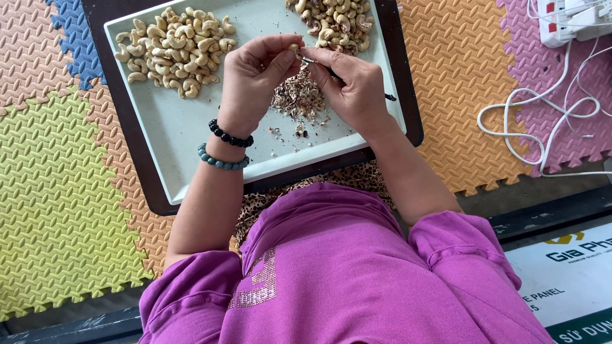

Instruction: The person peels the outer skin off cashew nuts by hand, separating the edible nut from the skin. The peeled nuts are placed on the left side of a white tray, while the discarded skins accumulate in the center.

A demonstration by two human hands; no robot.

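Above a pale tray (172, 127), the left hand (252, 79) pinches a cashew (294, 48) steady while the right hand (354, 86) grips a small knife (319, 65) against it (skin scraps (298, 99) lie heaped on the tray directly beneath).

Both hands raised together, left hand (255, 76) and right hand (354, 86) with fingertips pinched, nearly touching.

Lighting: bright, even and diffuse; no glare is noted. Shadows: soft and faint, cast beneath the hands onto the pale tray (185, 137). Focus: sharp throughout. Slight wide-angle stretching is seen at the edges.
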